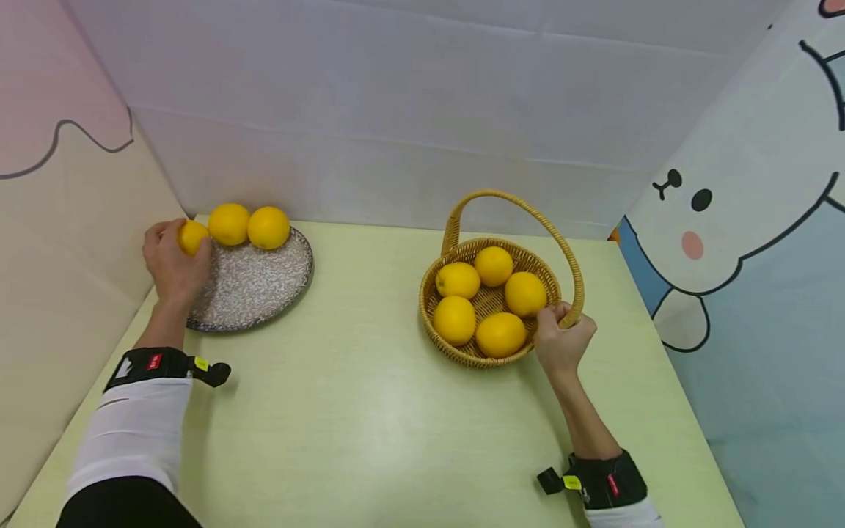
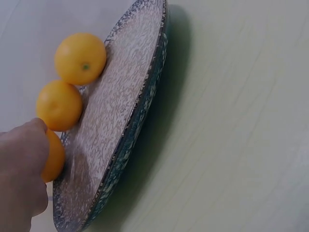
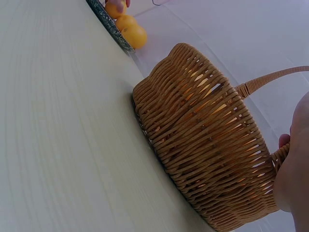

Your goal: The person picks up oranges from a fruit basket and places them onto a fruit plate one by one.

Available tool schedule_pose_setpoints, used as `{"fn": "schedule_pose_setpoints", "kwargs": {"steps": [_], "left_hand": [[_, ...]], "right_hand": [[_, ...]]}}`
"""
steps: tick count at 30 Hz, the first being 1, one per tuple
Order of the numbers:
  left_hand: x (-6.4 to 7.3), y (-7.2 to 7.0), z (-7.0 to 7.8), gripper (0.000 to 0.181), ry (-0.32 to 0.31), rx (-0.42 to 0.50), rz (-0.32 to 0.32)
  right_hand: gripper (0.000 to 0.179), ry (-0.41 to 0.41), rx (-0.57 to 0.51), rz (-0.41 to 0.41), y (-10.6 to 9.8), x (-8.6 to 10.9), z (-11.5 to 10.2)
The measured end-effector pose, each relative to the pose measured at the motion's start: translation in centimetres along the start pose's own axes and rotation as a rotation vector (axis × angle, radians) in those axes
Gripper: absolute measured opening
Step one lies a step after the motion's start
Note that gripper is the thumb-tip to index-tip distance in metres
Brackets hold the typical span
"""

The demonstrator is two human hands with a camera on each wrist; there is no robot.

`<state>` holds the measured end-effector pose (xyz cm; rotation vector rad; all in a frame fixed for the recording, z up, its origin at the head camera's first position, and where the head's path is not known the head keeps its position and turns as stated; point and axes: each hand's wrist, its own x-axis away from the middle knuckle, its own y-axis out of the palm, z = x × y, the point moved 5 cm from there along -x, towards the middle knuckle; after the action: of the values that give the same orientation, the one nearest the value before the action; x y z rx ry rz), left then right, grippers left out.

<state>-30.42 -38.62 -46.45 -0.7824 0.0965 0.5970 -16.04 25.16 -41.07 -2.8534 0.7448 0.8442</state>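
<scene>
At the plate's far left edge my left hand (image 1: pixel 174 260) grips a yellow-orange orange (image 1: pixel 194 237), its fingers curled over the fruit. Two more oranges, one nearer (image 1: pixel 228 224) and one farther right (image 1: pixel 269 227), lie in a row beside it on the speckled grey plate (image 1: pixel 264 293). The left wrist view shows the held orange (image 2: pixel 54 157) low against the plate surface, partly covered by the hand. My right hand (image 1: pixel 564 337) holds the base of the arched handle (image 1: pixel 511 196) of a wicker basket (image 1: pixel 429 334). Inside the basket sit several oranges (image 1: pixel 500 335).
Plate and basket both stand on a pale green table (image 1: pixel 356 411), with a wide gap between them. A whitish sheet (image 1: pixel 370 132) rises behind the table's back edge. Printed panels flank it, a cream and pink one (image 1: pixel 59 242) at left, a cartoon one (image 1: pixel 759 352) at right.
</scene>
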Motion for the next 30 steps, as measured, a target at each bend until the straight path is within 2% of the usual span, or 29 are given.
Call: {"fn": "schedule_pose_setpoints", "kwargs": {"steps": [8,16,23,30], "left_hand": [[0.8,0.3,0.0,0.061,0.032,-0.004,-0.011],[0.9,0.3,-0.1,0.062,0.037,-0.007,-0.001],[0.8,0.4,-0.2,0.063,0.011,-0.02,-0.01],[0.8,0.3,-0.1,0.066,-0.012,-0.029,-0.016]], "right_hand": [[0.038,0.003,0.007,0.013,0.0,0.1,0.1],[0.037,0.01,0.008,0.018,0.1,0.1,0.0],[0.038,0.011,0.024,0.002,-0.8,-0.1,3.0],[0.038,0.02,0.043,0.018,-0.9,0.0,3.1]]}}
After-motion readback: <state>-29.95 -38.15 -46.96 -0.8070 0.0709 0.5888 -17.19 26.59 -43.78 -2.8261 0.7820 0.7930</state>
